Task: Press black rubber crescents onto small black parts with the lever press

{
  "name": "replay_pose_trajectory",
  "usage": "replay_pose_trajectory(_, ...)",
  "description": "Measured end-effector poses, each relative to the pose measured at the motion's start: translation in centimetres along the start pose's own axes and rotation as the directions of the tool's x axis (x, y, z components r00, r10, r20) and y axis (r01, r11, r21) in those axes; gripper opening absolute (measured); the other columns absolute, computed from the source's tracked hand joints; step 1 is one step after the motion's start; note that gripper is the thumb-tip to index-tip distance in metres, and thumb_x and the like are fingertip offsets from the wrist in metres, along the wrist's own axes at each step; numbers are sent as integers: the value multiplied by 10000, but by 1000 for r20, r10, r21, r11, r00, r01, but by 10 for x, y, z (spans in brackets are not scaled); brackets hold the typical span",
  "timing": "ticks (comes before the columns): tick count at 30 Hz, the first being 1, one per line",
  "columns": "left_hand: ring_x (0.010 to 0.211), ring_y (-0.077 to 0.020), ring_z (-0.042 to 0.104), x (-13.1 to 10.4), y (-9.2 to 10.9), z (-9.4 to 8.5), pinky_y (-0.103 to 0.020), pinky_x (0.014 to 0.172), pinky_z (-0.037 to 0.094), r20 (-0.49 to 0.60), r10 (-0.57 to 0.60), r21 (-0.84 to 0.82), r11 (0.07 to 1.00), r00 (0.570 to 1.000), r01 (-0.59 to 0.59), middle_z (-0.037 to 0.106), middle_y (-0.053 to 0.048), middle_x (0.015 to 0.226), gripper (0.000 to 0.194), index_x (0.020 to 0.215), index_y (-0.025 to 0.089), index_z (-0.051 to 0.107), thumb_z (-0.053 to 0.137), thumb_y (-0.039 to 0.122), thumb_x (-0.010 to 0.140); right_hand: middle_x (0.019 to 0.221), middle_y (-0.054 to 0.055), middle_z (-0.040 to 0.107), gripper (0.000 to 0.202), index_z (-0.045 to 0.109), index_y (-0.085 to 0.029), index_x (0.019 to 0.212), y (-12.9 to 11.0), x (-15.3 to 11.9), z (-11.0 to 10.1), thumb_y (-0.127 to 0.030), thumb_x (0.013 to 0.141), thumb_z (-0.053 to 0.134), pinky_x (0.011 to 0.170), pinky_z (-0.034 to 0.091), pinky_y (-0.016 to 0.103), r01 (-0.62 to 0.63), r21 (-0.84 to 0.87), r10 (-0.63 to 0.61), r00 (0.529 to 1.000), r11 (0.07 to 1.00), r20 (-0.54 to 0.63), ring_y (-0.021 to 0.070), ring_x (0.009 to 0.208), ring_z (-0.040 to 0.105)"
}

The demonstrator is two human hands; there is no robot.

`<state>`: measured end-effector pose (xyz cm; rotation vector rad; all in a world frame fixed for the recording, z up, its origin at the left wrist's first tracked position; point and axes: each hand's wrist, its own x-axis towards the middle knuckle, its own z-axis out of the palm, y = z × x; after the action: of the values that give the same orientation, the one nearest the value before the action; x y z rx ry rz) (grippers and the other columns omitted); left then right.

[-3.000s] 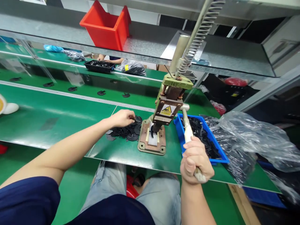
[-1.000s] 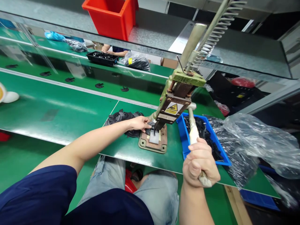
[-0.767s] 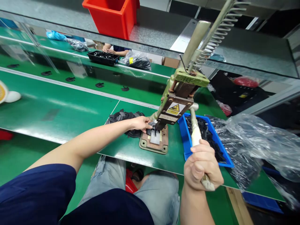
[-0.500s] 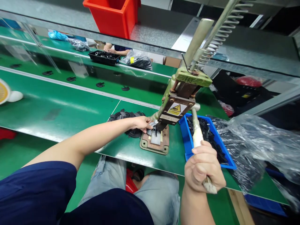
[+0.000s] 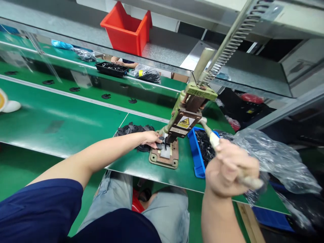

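My right hand [image 5: 231,168] is wrapped round the wrapped lever handle [image 5: 214,139] of a green hand press [image 5: 187,111]; the hand is a little blurred. At the press base [image 5: 164,162], the fingers of my left hand [image 5: 152,138] pinch a dark plastic part [image 5: 160,145] under the ram [image 5: 171,137]. The part's exact shape is partly hidden by the fingers. A pile of black curved parts [image 5: 133,129] lies just behind my left wrist. Right of the press stands a blue bin [image 5: 199,170] with small black pieces in it.
Clear plastic bags [image 5: 273,158] lie at the right. A red bin [image 5: 126,37] stands on the metal shelf [image 5: 167,40] above. Several black parts [image 5: 106,96] rest in a row on the green strip behind. Across the bench, a person's hands [image 5: 120,62] are near a black tray [image 5: 111,71].
My right hand has swung the lever handle outward to the right. My left hand stays at the press base with the part. The whole view has shifted slightly.
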<state>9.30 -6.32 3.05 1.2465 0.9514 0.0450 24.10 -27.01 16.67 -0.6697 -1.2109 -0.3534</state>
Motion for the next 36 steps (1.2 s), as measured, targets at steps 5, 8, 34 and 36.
replay_pose_trajectory(5, 503, -97, 650, -27, -5, -1, -211, 559, 591, -14, 161, -76, 984, 987, -162, 689, -7, 664, 366, 799, 160, 535, 882, 275, 803, 1334, 105, 598, 599, 538, -183, 1419, 7, 52, 1, -379, 885, 725, 1178, 443, 501, -149, -4, 148, 983, 989, 109, 247, 1306, 629)
replay_pose_trajectory(8, 615, -131, 712, -62, -6, -6, -237, 599, 615, 24, 276, -107, 956, 961, -272, 723, -36, 739, 411, 830, 144, 568, 914, 355, 764, 1313, 96, 607, 523, 557, -200, 1367, 12, 7, -12, -314, 888, 731, 1091, 511, 410, -213, -139, 209, 977, 967, -42, 187, 1205, 655)
replay_pose_trajectory(34, 584, -114, 640, -137, -21, 54, -226, 523, 529, 388, 237, -228, 961, 891, -157, 681, -16, 737, 493, 836, 156, 595, 922, 501, 706, 793, -8, 644, 145, 562, -212, 903, -38, -171, -1, -341, 958, 602, 673, 518, 254, -664, -299, 725, 661, 686, 195, 116, 694, 611)
replay_pose_trajectory(36, 605, -122, 636, -132, -21, 51, -228, 527, 515, 364, 288, -178, 955, 886, -237, 677, -14, 737, 478, 849, 166, 580, 892, 513, 745, 856, 19, 684, 122, 592, -208, 982, -34, -169, -6, -329, 974, 576, 710, 547, 272, -625, -347, 711, 659, 699, 245, 133, 748, 655)
